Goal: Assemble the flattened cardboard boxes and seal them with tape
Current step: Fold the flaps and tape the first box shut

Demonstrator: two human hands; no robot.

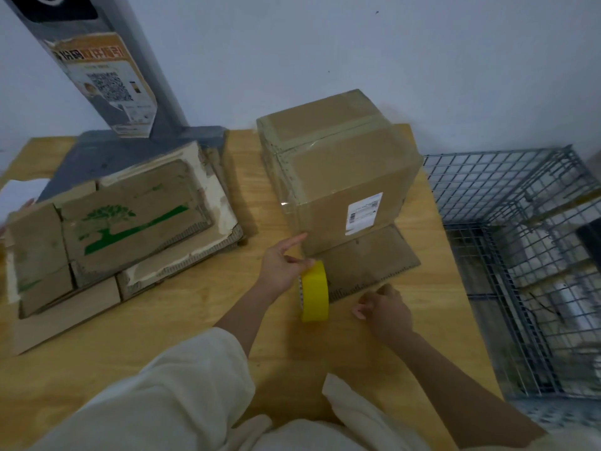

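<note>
An assembled cardboard box [338, 177] stands near the middle of the wooden counter [182, 320], at about 1 o'clock from the person's hands. Clear tape already wraps its top and upper edges, and a white shipping label [363, 209] sits low on the face turned toward the person. One flap [367, 265] lies open and flat on the counter, spread out from the box's bottom edge toward 5 o'clock.

The left hand [282, 265] pinches a yellow tape roll [313, 291] standing on its edge, thumb over its top rim, with the forefinger stretched out toward the box's near lower corner. The roll sits just beside the flap's left edge. The right hand [383, 309] rests at the flap's near edge, its fingers curled; it seems to be picking at the edge or at a tape end there, but whether anything is pinched between the fingers I cannot tell.

At 10 o'clock a stack of flattened boxes [110, 232] waits, the top one printed with a green tree. Behind it rises a grey stand [107, 70] with a poster. A wire cage [520, 249] sits off the counter at 3 o'clock.

The step in hand looks like sealing this box's last open side. The next move probably calls for folding the flap up against the box, holding it closed with one hand, and drawing tape from the roll across the seam, pressed flat without wrinkles.
</note>
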